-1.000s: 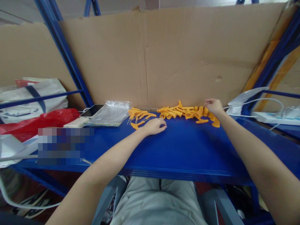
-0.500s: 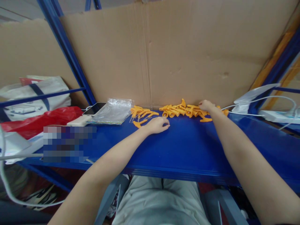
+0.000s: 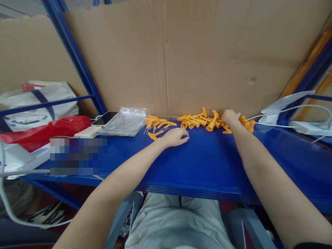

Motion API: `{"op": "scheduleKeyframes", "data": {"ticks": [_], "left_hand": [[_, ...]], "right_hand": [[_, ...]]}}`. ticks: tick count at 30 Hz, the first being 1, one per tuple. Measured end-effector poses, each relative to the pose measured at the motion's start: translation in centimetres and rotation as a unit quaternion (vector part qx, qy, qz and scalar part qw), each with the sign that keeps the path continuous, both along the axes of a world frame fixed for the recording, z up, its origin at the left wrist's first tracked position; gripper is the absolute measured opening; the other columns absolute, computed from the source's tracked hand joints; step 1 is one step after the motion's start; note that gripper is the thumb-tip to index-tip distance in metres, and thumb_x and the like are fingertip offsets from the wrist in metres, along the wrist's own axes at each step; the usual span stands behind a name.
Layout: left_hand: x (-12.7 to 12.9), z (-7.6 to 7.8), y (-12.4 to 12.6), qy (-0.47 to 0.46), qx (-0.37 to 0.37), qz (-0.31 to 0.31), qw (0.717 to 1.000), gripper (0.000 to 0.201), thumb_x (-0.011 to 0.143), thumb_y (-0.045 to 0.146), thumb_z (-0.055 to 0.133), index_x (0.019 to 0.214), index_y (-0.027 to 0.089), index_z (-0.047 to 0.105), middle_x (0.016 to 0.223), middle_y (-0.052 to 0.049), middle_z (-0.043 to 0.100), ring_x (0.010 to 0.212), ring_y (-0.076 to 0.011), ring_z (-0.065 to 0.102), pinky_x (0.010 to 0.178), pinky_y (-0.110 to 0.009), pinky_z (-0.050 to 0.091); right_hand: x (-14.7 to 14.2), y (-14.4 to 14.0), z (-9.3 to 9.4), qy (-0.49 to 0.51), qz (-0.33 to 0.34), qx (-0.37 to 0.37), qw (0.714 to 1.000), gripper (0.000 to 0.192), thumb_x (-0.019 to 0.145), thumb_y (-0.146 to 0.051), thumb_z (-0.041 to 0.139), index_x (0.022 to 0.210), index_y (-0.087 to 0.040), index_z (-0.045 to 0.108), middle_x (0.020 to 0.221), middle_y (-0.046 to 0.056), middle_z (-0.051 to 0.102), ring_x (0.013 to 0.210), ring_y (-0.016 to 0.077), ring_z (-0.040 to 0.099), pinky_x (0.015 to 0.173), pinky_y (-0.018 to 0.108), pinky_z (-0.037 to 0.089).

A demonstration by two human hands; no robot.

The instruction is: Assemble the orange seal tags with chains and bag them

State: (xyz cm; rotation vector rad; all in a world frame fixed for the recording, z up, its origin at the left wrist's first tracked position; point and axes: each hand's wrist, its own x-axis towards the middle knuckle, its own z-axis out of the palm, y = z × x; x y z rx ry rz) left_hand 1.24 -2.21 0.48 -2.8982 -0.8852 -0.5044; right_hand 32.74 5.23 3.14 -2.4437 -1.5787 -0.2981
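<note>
At the far left, behind a blue rail, lie a white cloth bag with a dark strap [image 3: 38, 103] and a crumpled red plastic bag [image 3: 44, 133]. Next come a dark smartphone [image 3: 104, 118], a pale flat power bank [image 3: 88, 131] and a clear plastic sleeve [image 3: 124, 121], all on the glossy blue metal table [image 3: 207, 162]. Just right of the sleeve is a small heap of orange plastic horn-shaped pieces with thin chains [image 3: 157, 125].

The left hand [image 3: 174, 137] rests on the table just beside this small heap, fingers curled loosely down; its grip seems empty, though the fingertips are partly hidden. Farther right, along the brown cardboard wall [image 3: 202, 58], lies the larger pile of loose orange plastic pieces [image 3: 199, 121]. The right hand [image 3: 230, 118] is in this pile with fingers closed around one or more pieces, but I cannot tell exactly what it holds.

I judge the step to be the picking of one piece from the large pile. The next move would need a clean lift of a single piece, without dragging its neighbours. At the far right are white cables and a white power strip [image 3: 308, 127].
</note>
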Motion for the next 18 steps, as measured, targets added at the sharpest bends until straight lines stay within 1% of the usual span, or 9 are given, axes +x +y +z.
{"op": "scheduleKeyframes", "data": {"ticks": [3, 7, 9, 11, 14, 16, 18], "left_hand": [[0.0, 0.0, 0.1, 0.004, 0.001, -0.004, 1.0, 0.021, 0.092, 0.024, 0.055, 0.096, 0.015, 0.074, 0.101, -0.009, 0.075, 0.09, -0.019, 0.069, 0.083, -0.029, 0.053], [-0.1, 0.2, 0.1, 0.008, 0.018, -0.001, 1.0, 0.022, 0.092, 0.025, 0.054, 0.097, 0.016, 0.074, 0.1, -0.008, 0.075, 0.091, -0.0189, 0.069, 0.084, -0.029, 0.053], [-0.3, 0.6, 0.1, 0.012, 0.03, 0.026, 0.999, 0.023, 0.093, 0.025, 0.053, 0.099, 0.016, 0.074, 0.102, -0.008, 0.075, 0.094, -0.0197, 0.069, 0.086, -0.03, 0.053], [-0.6, 1.3, 0.0, 0.023, 0.04, 0.079, 0.996, 0.025, 0.092, 0.023, 0.051, 0.102, 0.016, 0.073, 0.106, -0.009, 0.074, 0.099, -0.0214, 0.069, 0.088, -0.031, 0.053], [-1.5, 2.5, 0.0, 0.052, 0.047, 0.191, 0.979, 0.03, 0.094, 0.021, 0.046, 0.106, 0.016, 0.073, 0.114, -0.011, 0.073, 0.107, -0.025, 0.068, 0.092, -0.034, 0.053], [-2.1, 3.2, 0.0, 0.07, 0.034, 0.274, 0.959, 0.032, 0.095, 0.022, 0.044, 0.11, 0.015, 0.072, 0.117, -0.013, 0.072, 0.11, -0.0273, 0.068, 0.094, -0.037, 0.052], [-2.6, 3.6, 0.1, 0.094, 0.017, 0.336, 0.937, 0.032, 0.095, 0.024, 0.046, 0.111, 0.013, 0.071, 0.117, -0.016, 0.072, 0.112, -0.0304, 0.067, 0.094, -0.039, 0.052]], "right_hand": [[-0.1, -0.4, 0.5, 0.012, 0.006, 0.026, 1.0, 0.036, 0.088, -0.017, 0.047, 0.119, -0.009, 0.063, 0.112, 0.021, 0.067, 0.109, 0.0307, 0.062, 0.098, 0.052, 0.035], [-0.4, -1.2, 1.7, 0.029, 0.006, 0.126, 0.992, 0.037, 0.091, -0.021, 0.043, 0.122, -0.007, 0.057, 0.112, 0.022, 0.066, 0.109, 0.0321, 0.06, 0.099, 0.053, 0.033], [-0.4, -1.8, 2.4, 0.044, 0.026, 0.175, 0.983, 0.036, 0.093, -0.024, 0.041, 0.121, -0.009, 0.057, 0.114, 0.023, 0.065, 0.111, 0.0336, 0.06, 0.1, 0.053, 0.034], [-0.4, -2.6, 3.2, 0.064, 0.059, 0.21, 0.974, 0.035, 0.095, -0.03, 0.042, 0.12, -0.011, 0.057, 0.115, 0.023, 0.064, 0.112, 0.0345, 0.059, 0.099, 0.051, 0.037], [-0.6, -4.2, 3.8, 0.094, 0.11, 0.231, 0.962, 0.036, 0.094, -0.034, 0.047, 0.123, -0.015, 0.056, 0.115, 0.021, 0.065, 0.111, 0.0345, 0.06, 0.094, 0.046, 0.043], [-1.3, -5.5, 3.7, 0.104, 0.144, 0.219, 0.959, 0.038, 0.091, -0.033, 0.052, 0.125, -0.016, 0.056, 0.113, 0.019, 0.066, 0.108, 0.0334, 0.062, 0.09, 0.043, 0.046], [-2.3, -6.9, 3.2, 0.107, 0.177, 0.182, 0.961, 0.038, 0.089, -0.032, 0.057, 0.123, -0.016, 0.058, 0.11, 0.017, 0.068, 0.105, 0.0319, 0.064, 0.089, 0.04, 0.048]]}}
